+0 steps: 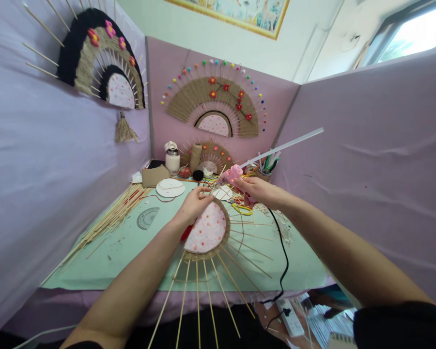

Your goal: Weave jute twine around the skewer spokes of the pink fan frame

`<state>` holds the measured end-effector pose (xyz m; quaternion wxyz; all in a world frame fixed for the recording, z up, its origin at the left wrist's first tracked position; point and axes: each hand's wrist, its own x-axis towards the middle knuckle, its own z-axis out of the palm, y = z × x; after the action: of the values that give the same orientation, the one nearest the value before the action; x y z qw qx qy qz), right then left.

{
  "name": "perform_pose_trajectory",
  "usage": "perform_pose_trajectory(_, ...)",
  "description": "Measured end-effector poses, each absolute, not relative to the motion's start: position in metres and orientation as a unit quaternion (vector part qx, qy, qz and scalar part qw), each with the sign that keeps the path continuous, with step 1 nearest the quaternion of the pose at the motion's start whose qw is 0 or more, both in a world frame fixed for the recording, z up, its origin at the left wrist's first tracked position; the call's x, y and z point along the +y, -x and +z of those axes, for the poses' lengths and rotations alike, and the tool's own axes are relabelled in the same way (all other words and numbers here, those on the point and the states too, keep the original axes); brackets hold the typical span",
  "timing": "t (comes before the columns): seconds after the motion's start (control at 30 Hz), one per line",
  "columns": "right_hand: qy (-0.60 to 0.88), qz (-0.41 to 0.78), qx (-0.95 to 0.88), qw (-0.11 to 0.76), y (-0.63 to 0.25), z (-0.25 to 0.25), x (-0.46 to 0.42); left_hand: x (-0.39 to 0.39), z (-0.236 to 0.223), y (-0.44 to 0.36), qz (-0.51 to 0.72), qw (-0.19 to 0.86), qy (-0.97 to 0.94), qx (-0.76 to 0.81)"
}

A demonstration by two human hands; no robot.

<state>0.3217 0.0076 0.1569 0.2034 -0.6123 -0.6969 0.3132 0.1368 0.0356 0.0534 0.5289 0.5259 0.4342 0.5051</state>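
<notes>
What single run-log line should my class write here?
left hand: at far end of fan | right hand: gripping pink glue gun, front end near left hand | fan: some sticks overhang near edge of table

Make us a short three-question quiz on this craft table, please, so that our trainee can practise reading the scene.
1. What tool does the right hand hold?
2. True or false: the protractor lies on the green tabletop, to the left of the half-round fan.
3. The left hand is touching: A) the twine spool; B) the upper end of the half-round fan; C) the framed picture.

Key:
1. A pink glue gun.
2. True.
3. B.
</notes>
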Motion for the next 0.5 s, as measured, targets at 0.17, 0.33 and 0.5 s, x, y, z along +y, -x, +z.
perform_pose_trajectory(0.17, 0.617, 0.308, -0.695, 0.201, -0.3211, 0.1577, 0.0063, 0.0350, 0.0539, -0.1368, 0.501, 0.523, -0.530, 0.441)
perform_pose_trajectory(0.33, 0.611, 0.317, -0.696, 0.204, -0.3211, 0.1576, 0.0065, 0.0368, 0.0512, -0.1367, 0.505, 0.521, -0.533, 0.435)
perform_pose_trajectory(0.5, 0.616, 0.316, -0.693, 0.200, -0.3208, 0.1583, 0.0071, 0.0379, 0.0499, -0.1365, 0.507, 0.521, -0.530, 0.437)
